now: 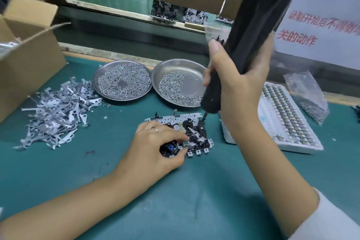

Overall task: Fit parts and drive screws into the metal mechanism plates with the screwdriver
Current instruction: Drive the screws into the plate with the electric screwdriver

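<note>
Writing: white sign (321, 25) at far right carries red Chinese characters; partly cut off and blurred, the lower line reads 关的动作.
Cardboard box (25, 60): far left, flaps open; contents not visible.
Loose metal levers (58, 111): grey heap on the green mat (194, 191), left of the dishes.
Left dish (122, 80): round steel, nearly full of small silver screws.
Right dish (179, 82): touching the left dish, screws only along its near and left part, bare steel elsewhere.
Left hand (155, 148): palm down on the near-left end of the mechanism plate (183, 132); fingers curled, thumb and forefinger pinching a small part at the plate's near edge; ring on one finger.
Mechanism plate: flat on the mat at centre, near side of the dishes.
Right hand (237, 76): raised, fingers wrapped round the black screwdriver (243, 45), forearm rising from the near right.
Screwdriver: tilted, bit tip down at the plate's far-right corner.
White tray (282, 119): right of the hand, rows of small parts.
Clear bag (309, 97): far right, screws inside.
</note>
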Motion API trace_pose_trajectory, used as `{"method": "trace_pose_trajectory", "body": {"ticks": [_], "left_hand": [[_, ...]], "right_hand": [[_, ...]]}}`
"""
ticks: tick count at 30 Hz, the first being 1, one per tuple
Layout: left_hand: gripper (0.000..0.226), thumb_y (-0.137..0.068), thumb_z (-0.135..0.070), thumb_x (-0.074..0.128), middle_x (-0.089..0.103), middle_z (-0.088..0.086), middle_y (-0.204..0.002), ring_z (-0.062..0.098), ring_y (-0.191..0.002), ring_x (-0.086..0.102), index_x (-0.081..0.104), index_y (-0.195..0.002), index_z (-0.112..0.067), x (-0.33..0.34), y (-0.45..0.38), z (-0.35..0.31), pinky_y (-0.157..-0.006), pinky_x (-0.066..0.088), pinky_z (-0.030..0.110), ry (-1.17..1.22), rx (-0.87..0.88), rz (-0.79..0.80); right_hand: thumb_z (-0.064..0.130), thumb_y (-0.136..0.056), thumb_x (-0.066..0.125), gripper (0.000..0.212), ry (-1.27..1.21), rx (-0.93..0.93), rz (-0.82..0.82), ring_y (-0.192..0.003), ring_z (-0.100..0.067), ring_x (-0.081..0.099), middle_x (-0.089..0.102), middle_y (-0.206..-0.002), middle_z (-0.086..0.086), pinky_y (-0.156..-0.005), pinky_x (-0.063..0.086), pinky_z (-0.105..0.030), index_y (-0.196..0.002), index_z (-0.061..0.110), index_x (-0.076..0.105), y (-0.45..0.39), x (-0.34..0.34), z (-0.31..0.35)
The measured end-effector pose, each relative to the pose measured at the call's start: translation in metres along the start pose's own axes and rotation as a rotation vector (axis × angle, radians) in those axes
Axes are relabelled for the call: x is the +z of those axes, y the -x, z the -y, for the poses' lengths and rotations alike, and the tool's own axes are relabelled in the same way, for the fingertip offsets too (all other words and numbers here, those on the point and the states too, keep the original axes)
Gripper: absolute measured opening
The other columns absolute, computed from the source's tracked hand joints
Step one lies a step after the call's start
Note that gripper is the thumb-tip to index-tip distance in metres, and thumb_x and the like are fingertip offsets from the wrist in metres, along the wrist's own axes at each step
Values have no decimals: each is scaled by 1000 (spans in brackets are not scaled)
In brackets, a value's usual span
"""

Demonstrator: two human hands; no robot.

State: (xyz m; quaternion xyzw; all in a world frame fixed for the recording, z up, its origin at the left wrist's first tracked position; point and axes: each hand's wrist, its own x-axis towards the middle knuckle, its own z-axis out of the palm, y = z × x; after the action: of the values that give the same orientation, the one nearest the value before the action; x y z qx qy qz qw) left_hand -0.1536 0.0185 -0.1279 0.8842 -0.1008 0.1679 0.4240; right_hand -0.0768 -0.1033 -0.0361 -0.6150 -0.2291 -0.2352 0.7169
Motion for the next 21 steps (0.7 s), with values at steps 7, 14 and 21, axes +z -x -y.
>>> {"method": "trace_pose_trajectory", "body": {"ticks": [7,14,21], "left_hand": [[20,-65,-24,73,71,-12,-83,8,-81,57,77,-84,-20,0,0,3,-90,37,25,-14,26,-10],[20,-64,-24,74,61,-19,-82,5,-82,52,76,-83,-17,1,0,4,-89,36,23,-27,40,-29],[18,-65,-25,73,60,-20,-80,14,-81,57,75,-81,-16,1,0,3,-89,39,32,-38,37,-21]], "right_hand": [[0,-86,59,26,-147,77,56,-36,-19,44,48,-55,2,-41,37,-26,-90,17,40,38,4,-6],[2,-85,59,25,-230,105,53,-39,-14,45,47,-56,2,-40,37,-26,-90,16,39,41,10,-7],[23,-77,65,25,-299,186,9,-35,-21,40,46,-59,-7,-40,36,-23,-86,17,42,42,17,-2]]}}
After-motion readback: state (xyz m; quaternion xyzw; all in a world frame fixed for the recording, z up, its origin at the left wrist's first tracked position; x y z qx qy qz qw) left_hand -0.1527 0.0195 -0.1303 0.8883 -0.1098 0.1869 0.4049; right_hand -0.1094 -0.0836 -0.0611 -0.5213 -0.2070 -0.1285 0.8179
